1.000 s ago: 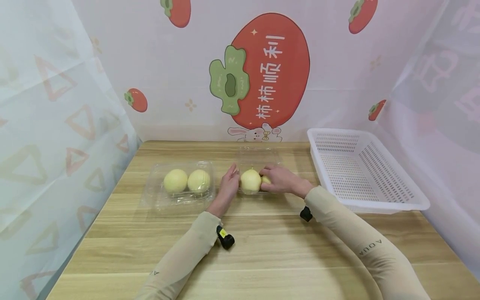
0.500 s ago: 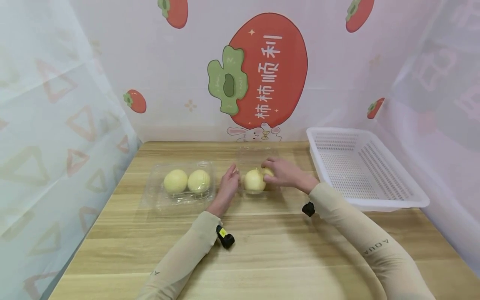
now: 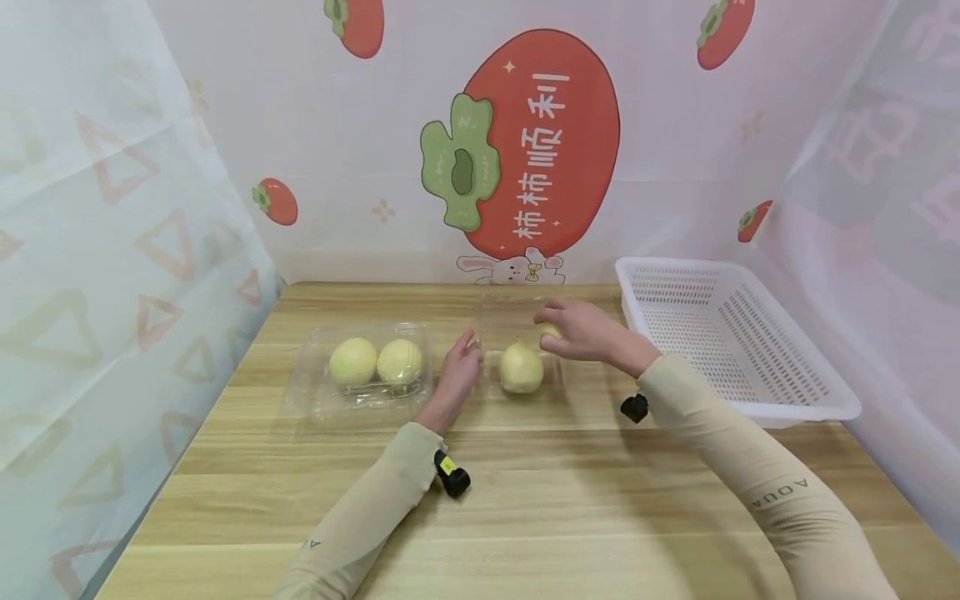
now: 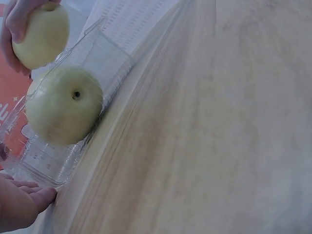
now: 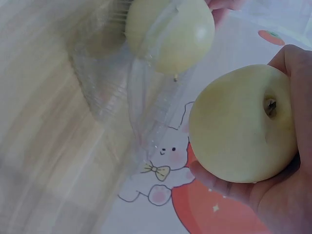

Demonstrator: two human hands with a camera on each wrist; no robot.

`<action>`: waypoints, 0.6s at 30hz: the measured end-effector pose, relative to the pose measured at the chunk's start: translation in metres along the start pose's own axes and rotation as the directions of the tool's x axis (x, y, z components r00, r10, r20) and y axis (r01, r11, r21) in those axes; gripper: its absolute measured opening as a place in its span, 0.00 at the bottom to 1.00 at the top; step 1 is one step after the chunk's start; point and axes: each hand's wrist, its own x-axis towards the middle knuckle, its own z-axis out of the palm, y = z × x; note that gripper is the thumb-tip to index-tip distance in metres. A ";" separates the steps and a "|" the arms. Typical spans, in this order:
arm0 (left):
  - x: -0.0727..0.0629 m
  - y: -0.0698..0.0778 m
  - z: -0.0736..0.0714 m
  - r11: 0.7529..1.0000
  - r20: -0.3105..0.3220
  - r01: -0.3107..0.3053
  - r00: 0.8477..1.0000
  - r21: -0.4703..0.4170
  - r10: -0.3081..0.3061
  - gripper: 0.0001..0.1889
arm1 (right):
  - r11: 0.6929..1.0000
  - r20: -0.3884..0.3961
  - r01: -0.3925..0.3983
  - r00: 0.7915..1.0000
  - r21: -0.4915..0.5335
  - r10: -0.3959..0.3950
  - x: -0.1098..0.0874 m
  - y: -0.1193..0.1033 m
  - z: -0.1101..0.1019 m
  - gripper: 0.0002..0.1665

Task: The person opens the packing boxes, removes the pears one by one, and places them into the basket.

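My right hand (image 3: 588, 333) grips a round pale-yellow pear (image 5: 243, 124), its fingers and thumb curled round the sides. The pear is raised above the right end of a clear plastic clamshell box (image 4: 114, 58) with its lid folded back. Another pear (image 3: 521, 367) sits inside this box. My left hand (image 3: 454, 375) is at the box's left side, fingers extended, the fingertips touching or almost touching the plastic edge in the left wrist view. Much of the held pear is hidden by the right hand in the head view.
Left of my left hand lies a second clear plastic box (image 3: 371, 402) with two pears (image 3: 353, 362) in it. A white perforated basket (image 3: 750, 408) stands at the right on the wooden table (image 3: 525, 500). A printed cloth backdrop (image 3: 337, 125) rises behind the table.
My right hand has lifted one pear up and to the right, out of the box. The other pear has shifted a little rightward within it. My left hand has stayed about where it was.
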 end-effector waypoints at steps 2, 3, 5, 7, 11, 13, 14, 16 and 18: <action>0.000 -0.001 0.000 1.000 0.001 -0.003 1.000 -0.002 0.003 0.34 | 1.000 -0.006 0.004 1.000 -0.007 -0.004 -0.001 0.001 -0.006 0.24; 0.000 -0.001 0.000 1.000 -0.003 -0.006 1.000 0.001 0.006 0.33 | 1.000 -0.013 0.003 1.000 -0.010 -0.004 0.000 0.002 -0.008 0.24; 0.000 -0.002 0.001 1.000 -0.006 -0.017 1.000 0.000 0.017 0.33 | 1.000 -0.034 0.000 0.999 -0.014 -0.001 -0.001 0.003 -0.012 0.24; 0.001 -0.002 0.002 1.000 -0.013 -0.021 1.000 -0.001 0.021 0.33 | 1.000 -0.052 -0.005 0.999 -0.012 0.005 -0.002 0.005 -0.016 0.24; 0.002 -0.002 0.002 1.000 -0.029 -0.018 0.999 0.015 0.018 0.33 | 1.000 -0.074 -0.018 0.997 0.017 0.019 -0.004 0.010 -0.023 0.22; 0.003 -0.002 0.002 1.000 -0.031 -0.016 0.999 0.023 0.016 0.33 | 1.000 -0.083 -0.021 0.996 0.022 0.023 -0.006 0.013 -0.026 0.21; 0.003 -0.003 0.002 1.000 -0.029 -0.019 0.999 0.025 0.019 0.33 | 0.999 -0.086 -0.021 0.996 0.024 0.023 -0.007 0.015 -0.027 0.20; 0.004 -0.003 0.002 0.999 -0.023 -0.022 0.999 0.027 0.022 0.33 | 0.999 -0.094 -0.026 0.995 0.025 0.028 -0.009 0.018 -0.031 0.19; 0.004 -0.003 0.002 0.999 -0.016 -0.026 1.000 0.025 0.027 0.33 | 0.999 -0.104 -0.034 0.994 0.022 0.036 -0.010 0.022 -0.035 0.19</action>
